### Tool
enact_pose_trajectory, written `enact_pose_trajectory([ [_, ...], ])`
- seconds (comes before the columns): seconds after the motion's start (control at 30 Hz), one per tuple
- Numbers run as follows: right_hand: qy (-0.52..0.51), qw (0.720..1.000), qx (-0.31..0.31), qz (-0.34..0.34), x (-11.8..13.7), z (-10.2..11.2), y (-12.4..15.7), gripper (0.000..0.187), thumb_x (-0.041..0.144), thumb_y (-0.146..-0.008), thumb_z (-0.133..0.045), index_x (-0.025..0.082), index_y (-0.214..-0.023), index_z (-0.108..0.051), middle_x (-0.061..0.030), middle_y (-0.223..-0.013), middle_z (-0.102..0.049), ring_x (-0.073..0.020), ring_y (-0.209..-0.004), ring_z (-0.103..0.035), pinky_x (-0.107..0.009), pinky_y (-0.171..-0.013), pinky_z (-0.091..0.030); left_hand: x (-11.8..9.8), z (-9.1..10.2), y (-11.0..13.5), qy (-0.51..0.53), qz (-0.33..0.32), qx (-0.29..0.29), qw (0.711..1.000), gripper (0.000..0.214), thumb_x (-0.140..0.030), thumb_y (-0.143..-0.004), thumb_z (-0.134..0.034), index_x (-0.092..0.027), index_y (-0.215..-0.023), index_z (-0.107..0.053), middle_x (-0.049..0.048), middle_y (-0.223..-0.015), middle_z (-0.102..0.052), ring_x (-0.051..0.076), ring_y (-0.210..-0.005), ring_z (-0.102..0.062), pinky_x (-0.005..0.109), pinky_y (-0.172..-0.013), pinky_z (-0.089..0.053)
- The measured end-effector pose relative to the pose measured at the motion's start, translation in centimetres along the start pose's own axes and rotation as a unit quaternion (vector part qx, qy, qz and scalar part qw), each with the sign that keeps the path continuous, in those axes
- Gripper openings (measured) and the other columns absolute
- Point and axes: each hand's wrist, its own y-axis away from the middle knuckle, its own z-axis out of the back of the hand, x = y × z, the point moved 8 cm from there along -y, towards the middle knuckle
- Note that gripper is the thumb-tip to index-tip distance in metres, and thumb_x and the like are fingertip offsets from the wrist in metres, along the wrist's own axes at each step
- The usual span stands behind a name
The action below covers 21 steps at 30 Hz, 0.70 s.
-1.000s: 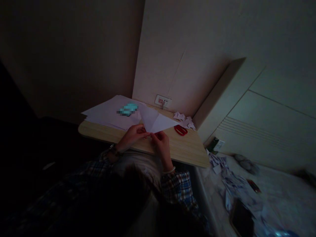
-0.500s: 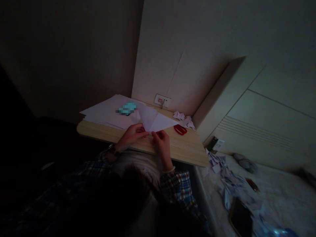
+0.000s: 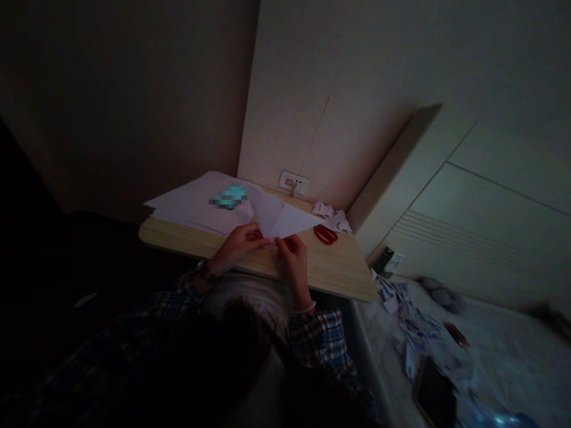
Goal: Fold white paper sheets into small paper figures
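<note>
A white sheet of paper, folded with a raised crease, lies on the small wooden table. My left hand pinches the sheet's near corner from the left. Touching it from the right, my right hand has its fingers closed on the same corner. Both wrists come out of plaid sleeves; the left wears a watch, the right a bead bracelet.
A stack of white sheets with a teal object on top covers the table's left half. Red scissors and small folded paper pieces lie at the right. A wall socket is behind. Paper scraps litter the bed at right.
Nearly nothing differs: both hands stay pinched on the paper's near corner. The view has shifted slightly.
</note>
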Motion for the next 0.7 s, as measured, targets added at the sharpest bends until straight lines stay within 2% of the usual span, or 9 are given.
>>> enact_pose_trajectory([
  [0.27, 0.052, 0.998, 0.033, 0.005, -0.17, -0.42, -0.19, 0.029, 0.048, -0.071, -0.071, 0.021, -0.068, -0.059, 0.0035, -0.058, -0.058, -0.0134, -0.056, -0.05, -0.026, -0.055, -0.038, 0.16, 0.16, 0.0, -0.015, -0.008, -0.004, 1.0, 0.043, -0.051, -0.06, -0.086, -0.016, -0.077, -0.068, 0.003, -0.071, -0.072, 0.02, -0.071, -0.067, 0.032, -0.069, -0.055],
  [0.43, 0.007, 1.0, 0.005, 0.002, -0.33, -0.01, -0.22, 0.03, 0.049, -0.071, -0.069, 0.022, -0.07, -0.058, 0.0041, -0.059, -0.058, -0.0133, -0.054, -0.05, -0.026, -0.054, -0.039, -0.13, 0.12, 0.14, -0.014, -0.003, -0.01, 1.0, 0.045, -0.051, -0.059, -0.087, -0.016, -0.078, -0.068, 0.003, -0.072, -0.072, 0.02, -0.07, -0.067, 0.031, -0.068, -0.056],
  [0.7, 0.016, 1.0, 0.012, -0.008, -0.18, -0.26, -0.11, 0.029, 0.048, -0.071, -0.069, 0.021, -0.069, -0.058, 0.0041, -0.059, -0.057, -0.0132, -0.054, -0.05, -0.027, -0.055, -0.039, -0.14, 0.17, 0.05, -0.015, -0.006, -0.009, 1.0, 0.045, -0.053, -0.059, -0.087, -0.017, -0.076, -0.067, 0.0023, -0.071, -0.072, 0.02, -0.069, -0.068, 0.031, -0.067, -0.056],
])
